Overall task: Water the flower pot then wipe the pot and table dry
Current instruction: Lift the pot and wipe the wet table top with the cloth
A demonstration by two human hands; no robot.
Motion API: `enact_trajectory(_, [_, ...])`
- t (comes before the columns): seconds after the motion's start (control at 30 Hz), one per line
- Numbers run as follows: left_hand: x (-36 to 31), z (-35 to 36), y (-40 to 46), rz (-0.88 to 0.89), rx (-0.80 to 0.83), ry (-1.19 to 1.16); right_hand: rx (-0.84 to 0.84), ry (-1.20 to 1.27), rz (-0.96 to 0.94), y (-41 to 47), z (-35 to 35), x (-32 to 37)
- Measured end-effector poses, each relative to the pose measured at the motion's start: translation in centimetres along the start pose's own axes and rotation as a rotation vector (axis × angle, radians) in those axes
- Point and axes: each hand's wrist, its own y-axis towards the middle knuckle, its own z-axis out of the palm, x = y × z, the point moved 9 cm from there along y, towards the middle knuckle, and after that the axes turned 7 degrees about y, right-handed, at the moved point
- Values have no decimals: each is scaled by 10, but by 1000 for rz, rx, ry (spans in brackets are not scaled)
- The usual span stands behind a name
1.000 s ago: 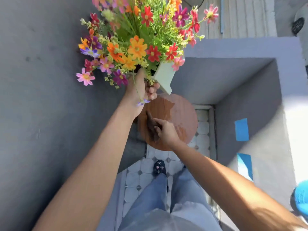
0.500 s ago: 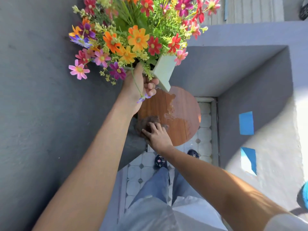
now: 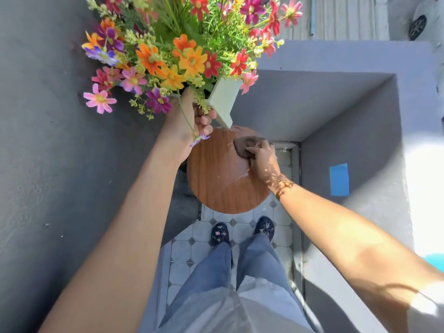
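A: What is each hand doing?

B: The left hand (image 3: 189,123) is gripping the flower pot (image 3: 224,99) near its base and holding it up off the counter (image 3: 223,179), tilted, with the flowers (image 3: 177,56) leaning up and to the left. Its grip is clamped on the pot. The right hand (image 3: 263,157) is pressing a dark brown cloth (image 3: 247,146) flat against the counter's far right edge, fingers closed down on it.

A: So where is the pot sitting relative to that cloth?

B: It is hanging just above and to the left of the cloth, its lower corner nearly over the counter's far rim. The pot's long axis is slanting from that corner up toward the blooms.

A: Which hand is nearer the wet part?

B: The right one, I judge. Shiny streaks are showing beside that hand along the right side of the round top, so the cloth is already next to them. Sweeping toward the person's body looks like the sensible path.

A: Any risk?

B: The tilted pot could be dripping onto wood already wiped, though I cannot make out drops.
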Motion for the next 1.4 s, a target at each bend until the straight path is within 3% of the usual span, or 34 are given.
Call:
enact_trajectory(0.33, [-10, 4, 14, -2, -36, 26, 373, -79, -474, -82, 127, 124])
enact_trajectory(0.43, [-11, 7, 19, 17, -24, 27, 331, -112, -597, -49, 114, 135])
enact_trajectory(0.53, [-12, 8, 22, 29, -23, 10, 177, -112, -495, 16, 71, 109])
enact_trajectory(0.63, [-12, 8, 22, 40, -20, 15, -60, -49, -193, 70, 12, 55])
enact_trajectory(0.73, [-13, 8, 21, 36, -15, 28, -129, -13, -18, 82, -2, 28])
enact_trajectory(0.9, [-11, 6, 21, 21, -32, 46, -98, -18, -113, 53, 25, 68])
enact_trajectory(1.17, [-4, 4, 21, -13, -79, 57, 379, -90, -475, -79, 133, 138])
enact_trajectory(1.3, [0, 2, 18, -6, -63, 70, 243, -94, -478, -62, 99, 98])
enact_trajectory(1.4, [4, 3, 12, -1, -58, 57, 9, -97, -295, -3, 35, 39])
